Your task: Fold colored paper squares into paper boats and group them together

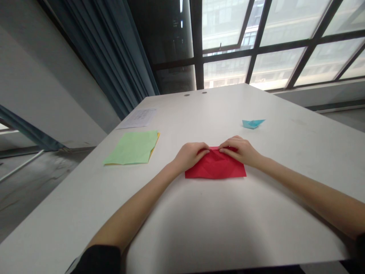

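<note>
A creased red paper sheet (216, 168) lies flat on the white table (199, 220) in front of me. My left hand (190, 153) is curled at the sheet's far left edge, fingertips pinching the paper. My right hand (240, 149) is curled at the far right edge and pinches the same edge. The two sets of fingertips nearly meet above the sheet's middle.
A small stack of light green and yellow paper (132, 147) lies to the left. A printed white sheet (138, 117) sits farther back left. A folded blue paper boat (252, 123) rests at the back right. Dark curtains (119, 57) and large windows (270, 42) stand behind the table.
</note>
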Action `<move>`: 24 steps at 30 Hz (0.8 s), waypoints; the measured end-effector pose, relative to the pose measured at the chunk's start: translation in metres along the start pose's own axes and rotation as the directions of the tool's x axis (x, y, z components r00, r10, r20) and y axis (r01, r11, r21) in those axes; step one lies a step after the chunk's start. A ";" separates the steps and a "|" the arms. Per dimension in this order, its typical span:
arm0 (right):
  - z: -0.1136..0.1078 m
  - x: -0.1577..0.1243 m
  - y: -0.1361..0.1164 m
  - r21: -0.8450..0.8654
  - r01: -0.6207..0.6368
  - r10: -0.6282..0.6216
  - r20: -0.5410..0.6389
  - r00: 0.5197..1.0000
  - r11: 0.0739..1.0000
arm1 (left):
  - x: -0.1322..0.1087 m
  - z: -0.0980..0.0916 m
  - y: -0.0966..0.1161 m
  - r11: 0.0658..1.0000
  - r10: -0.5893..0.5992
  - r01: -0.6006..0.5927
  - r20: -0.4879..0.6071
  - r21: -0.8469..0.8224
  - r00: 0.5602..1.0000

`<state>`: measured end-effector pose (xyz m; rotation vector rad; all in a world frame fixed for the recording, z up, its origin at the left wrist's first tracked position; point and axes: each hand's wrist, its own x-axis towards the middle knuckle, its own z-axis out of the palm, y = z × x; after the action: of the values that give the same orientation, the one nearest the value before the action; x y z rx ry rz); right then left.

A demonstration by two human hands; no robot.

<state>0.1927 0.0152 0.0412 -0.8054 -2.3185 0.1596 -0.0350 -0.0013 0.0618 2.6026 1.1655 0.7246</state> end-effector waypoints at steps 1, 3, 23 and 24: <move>0.000 0.000 0.000 0.003 0.003 -0.003 0.001 1.000 1.000 | 0.000 0.000 0.000 1.000 0.006 -0.006 0.004 -0.002 1.000; 0.000 0.001 -0.002 0.005 0.007 -0.007 0.006 1.000 1.000 | 0.001 -0.001 0.001 1.000 0.011 -0.011 0.002 -0.009 1.000; 0.009 -0.010 0.007 0.466 -0.348 0.419 -0.056 0.906 0.813 | -0.005 -0.003 -0.008 0.982 -0.158 0.183 -0.364 0.036 0.918; 0.010 -0.011 0.009 0.504 -0.327 0.407 -0.053 0.912 0.799 | -0.005 -0.003 -0.008 0.981 -0.165 0.189 -0.367 0.031 0.916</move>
<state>0.1970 0.0167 0.0246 -0.9520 -1.8221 0.7924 -0.0448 -0.0003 0.0599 2.4336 1.5270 1.1810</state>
